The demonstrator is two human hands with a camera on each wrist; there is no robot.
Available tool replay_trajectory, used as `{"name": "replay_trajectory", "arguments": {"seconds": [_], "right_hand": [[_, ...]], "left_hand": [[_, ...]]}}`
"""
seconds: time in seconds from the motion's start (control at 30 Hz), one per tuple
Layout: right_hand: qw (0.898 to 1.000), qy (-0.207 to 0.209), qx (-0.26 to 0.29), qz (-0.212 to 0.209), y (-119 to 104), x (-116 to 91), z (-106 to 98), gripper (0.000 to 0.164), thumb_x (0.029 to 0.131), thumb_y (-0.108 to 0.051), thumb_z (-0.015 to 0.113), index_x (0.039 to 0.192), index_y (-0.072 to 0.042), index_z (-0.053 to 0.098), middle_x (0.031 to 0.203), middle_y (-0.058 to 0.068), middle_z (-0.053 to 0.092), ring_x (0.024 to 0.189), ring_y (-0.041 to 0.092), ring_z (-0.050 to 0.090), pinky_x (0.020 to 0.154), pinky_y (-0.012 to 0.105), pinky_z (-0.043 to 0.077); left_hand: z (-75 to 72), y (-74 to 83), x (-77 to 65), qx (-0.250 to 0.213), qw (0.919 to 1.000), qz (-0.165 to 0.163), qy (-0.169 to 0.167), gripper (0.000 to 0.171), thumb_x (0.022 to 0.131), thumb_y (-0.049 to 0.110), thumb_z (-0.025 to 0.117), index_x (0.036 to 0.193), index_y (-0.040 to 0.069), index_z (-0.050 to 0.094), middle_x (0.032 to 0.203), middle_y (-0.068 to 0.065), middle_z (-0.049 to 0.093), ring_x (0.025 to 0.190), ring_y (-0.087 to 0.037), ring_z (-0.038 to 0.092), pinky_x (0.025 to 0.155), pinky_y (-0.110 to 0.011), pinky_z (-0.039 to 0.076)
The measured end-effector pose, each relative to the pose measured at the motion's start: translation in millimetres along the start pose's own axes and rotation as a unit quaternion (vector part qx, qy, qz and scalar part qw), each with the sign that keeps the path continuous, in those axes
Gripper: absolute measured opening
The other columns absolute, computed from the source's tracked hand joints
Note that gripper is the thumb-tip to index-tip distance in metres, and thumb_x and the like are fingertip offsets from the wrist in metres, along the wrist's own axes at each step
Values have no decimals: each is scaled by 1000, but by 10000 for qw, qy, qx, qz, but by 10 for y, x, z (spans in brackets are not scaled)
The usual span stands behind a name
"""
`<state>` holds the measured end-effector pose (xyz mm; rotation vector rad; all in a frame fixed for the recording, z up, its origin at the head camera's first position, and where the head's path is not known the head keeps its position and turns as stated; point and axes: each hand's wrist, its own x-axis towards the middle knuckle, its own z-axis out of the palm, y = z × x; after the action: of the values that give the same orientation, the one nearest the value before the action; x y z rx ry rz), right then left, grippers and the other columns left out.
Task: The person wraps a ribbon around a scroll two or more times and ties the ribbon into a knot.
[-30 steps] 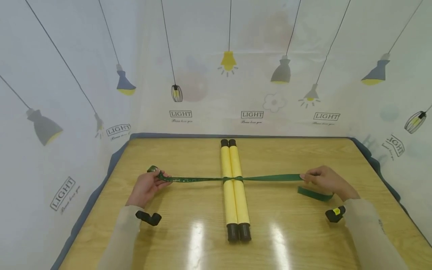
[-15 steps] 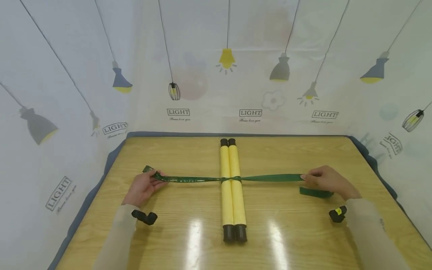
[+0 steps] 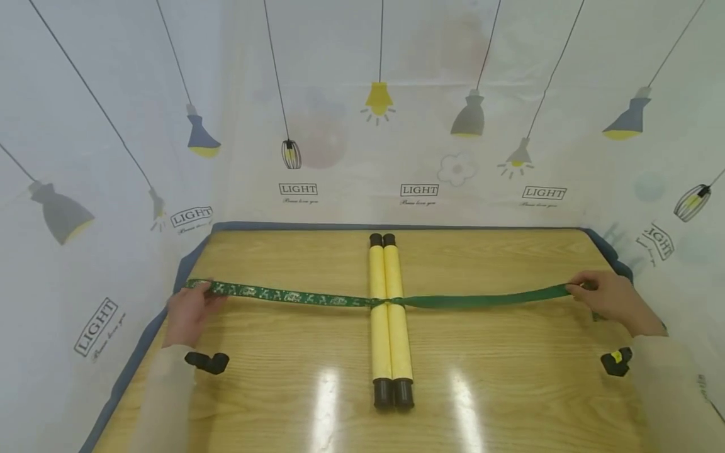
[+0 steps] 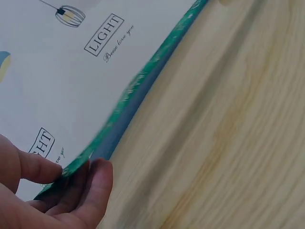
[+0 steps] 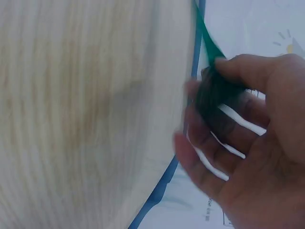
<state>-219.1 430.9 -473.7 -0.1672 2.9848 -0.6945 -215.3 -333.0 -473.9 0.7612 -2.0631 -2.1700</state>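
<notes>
Two yellow rods (image 3: 391, 340) with dark end caps lie side by side on the table, pointing away from me. A green ribbon (image 3: 294, 297) is wrapped and crossed around their middle, its two ends stretched out sideways. My left hand (image 3: 189, 311) pinches the left end, whose printed pattern faces up. In the left wrist view, thumb and fingers (image 4: 97, 191) pinch the ribbon (image 4: 128, 93). On the far right my right hand (image 3: 614, 302) pinches the plain green end. The right wrist view shows the ribbon (image 5: 209, 43) under the thumb, with a blurred dark green part against the fingers.
The wooden table (image 3: 294, 390) has a blue edging (image 3: 396, 227) along the back and sides. White sheets (image 3: 351, 151) printed with lamps and the word LIGHT stand behind it and at both sides.
Both hands have moved outward, left hand to the left and right hand to the right. Longer lengths of ribbon now stretch out on either side. The rods stay nearly in place.
</notes>
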Motion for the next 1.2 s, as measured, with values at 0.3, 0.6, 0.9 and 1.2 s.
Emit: {"name": "replay_trajectory", "arguments": {"seconds": [0.3,0.6,0.9,1.2], "right_hand": [[9992,355,-127,91,81,-108,36,54,103,-35,51,131,11,52,129,40,47,111,56,46,82,65,43],[9993,-13,42,382,-303,-35,79,58,101,-44,49,119,10,61,104,24,65,90,38,62,72,52,50],[9905,-1009,-224,910,-492,76,286,57,100,-52,46,62,-10,51,50,-2,41,44,13,39,47,31,38],[9649,-832,-733,2380,-436,174,309,90,98,-69,23,93,10,67,77,21,61,66,31,58,53,42,45]], "left_hand": [[91,-17,-162,2249,9588,1187,1264,52,98,22,51,146,1,47,138,-22,52,122,-34,48,93,-43,44],[711,-47,-339,3187,9263,1975,378,35,99,32,57,110,-1,63,103,-16,63,87,-26,58,70,-35,48],[1342,-286,-385,5015,8423,1353,-1440,60,93,60,56,55,15,42,49,5,31,43,-11,25,43,-26,28],[1768,-308,-536,5835,7869,1393,-1446,67,82,75,57,56,18,34,53,4,26,47,-10,24,41,-26,23]]}}
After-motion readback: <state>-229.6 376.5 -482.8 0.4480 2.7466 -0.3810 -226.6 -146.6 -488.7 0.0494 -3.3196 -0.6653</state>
